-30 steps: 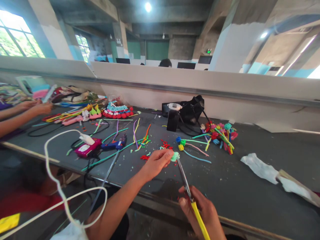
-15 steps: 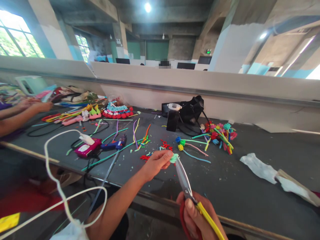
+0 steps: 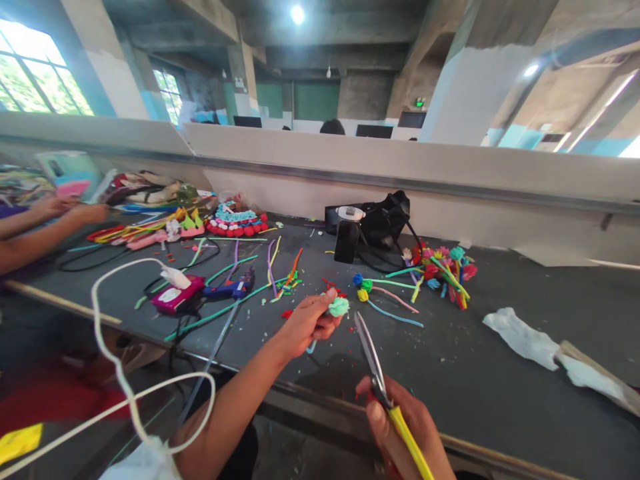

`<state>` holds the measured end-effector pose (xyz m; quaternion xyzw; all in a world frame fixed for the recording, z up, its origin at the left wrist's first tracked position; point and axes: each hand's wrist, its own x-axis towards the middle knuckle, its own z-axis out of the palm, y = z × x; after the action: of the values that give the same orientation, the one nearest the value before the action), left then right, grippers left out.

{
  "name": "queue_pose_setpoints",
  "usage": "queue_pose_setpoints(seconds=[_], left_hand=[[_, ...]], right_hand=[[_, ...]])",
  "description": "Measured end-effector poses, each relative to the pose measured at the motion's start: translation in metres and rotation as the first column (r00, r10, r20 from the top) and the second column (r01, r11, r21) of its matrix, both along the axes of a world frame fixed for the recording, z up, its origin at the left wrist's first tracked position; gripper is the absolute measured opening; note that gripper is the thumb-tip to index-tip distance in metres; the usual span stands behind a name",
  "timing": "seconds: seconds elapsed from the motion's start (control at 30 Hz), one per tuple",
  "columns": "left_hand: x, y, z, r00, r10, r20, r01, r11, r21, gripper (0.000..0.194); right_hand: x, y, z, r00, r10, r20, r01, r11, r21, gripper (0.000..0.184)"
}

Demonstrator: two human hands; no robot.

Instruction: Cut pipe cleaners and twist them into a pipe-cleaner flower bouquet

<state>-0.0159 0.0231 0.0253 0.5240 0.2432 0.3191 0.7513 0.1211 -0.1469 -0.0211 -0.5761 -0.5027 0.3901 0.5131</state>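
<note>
Closest to my camera, I see the right hand (image 3: 405, 420) wrapped around a pair of steel scissors with yellow and red handles (image 3: 373, 353), the blades pointing up and away over the table edge. A little farther in, the left hand (image 3: 310, 323) is closed, pinching a small mint-green fluffy pompom (image 3: 339, 307) between thumb and fingers above the dark grey tabletop (image 3: 450, 360). The pompom looks rounded and tufted, with an uneven, ruffled outline; its underside is hidden by the fingers. The scissor tips sit just beside it, apart from it. A short pale-blue end (image 3: 311, 347) shows below the left hand, and I cannot tell whether it joins the pompom.

Beyond the hands I make out scattered red fuzzy snippets (image 3: 340, 292) and, to their right, three stemmed pompoms in blue, green and yellow (image 3: 367, 285), lying with their heads together. Left of the snippets lies a blue glue gun (image 3: 227, 288) beside a magenta box with a white plug (image 3: 175, 297). Farther back, a multicoloured bunch of fuzzy flowers (image 3: 445, 270) lies on the right, and a black phone (image 3: 346, 243) stands upright before a black bag (image 3: 390, 220).
</note>
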Motion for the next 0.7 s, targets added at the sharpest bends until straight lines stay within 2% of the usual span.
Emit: queue_pose_setpoints(seconds=[0.13, 0.43, 0.6, 0.7], left_hand=[[0.0010, -0.0008, 0.0004, 1.000, -0.016, 0.015, 0.016, 0.999, -0.038, 0.050], [0.0035, -0.0059, -0.0006, 0.998, -0.034, -0.043, 0.034, 0.999, -0.010, 0.051], [0.0044, -0.0066, -0.0020, 0.996, -0.045, -0.072, 0.044, 0.999, -0.011, 0.050], [0.0050, -0.0075, -0.0014, 0.995, -0.045, -0.084, 0.044, 0.999, -0.017, 0.050]], right_hand=[[-0.0005, 0.0026, -0.0012, 0.987, -0.032, 0.156, 0.026, 0.999, 0.041, 0.048], [-0.0028, 0.0024, 0.0018, 0.983, -0.042, 0.178, 0.038, 0.999, 0.025, 0.043], [-0.0037, 0.0022, 0.0031, 0.987, -0.087, 0.135, 0.084, 0.996, 0.030, 0.044], [-0.0062, -0.0007, 0.0062, 1.000, -0.025, -0.009, 0.024, 0.999, -0.042, 0.049]])
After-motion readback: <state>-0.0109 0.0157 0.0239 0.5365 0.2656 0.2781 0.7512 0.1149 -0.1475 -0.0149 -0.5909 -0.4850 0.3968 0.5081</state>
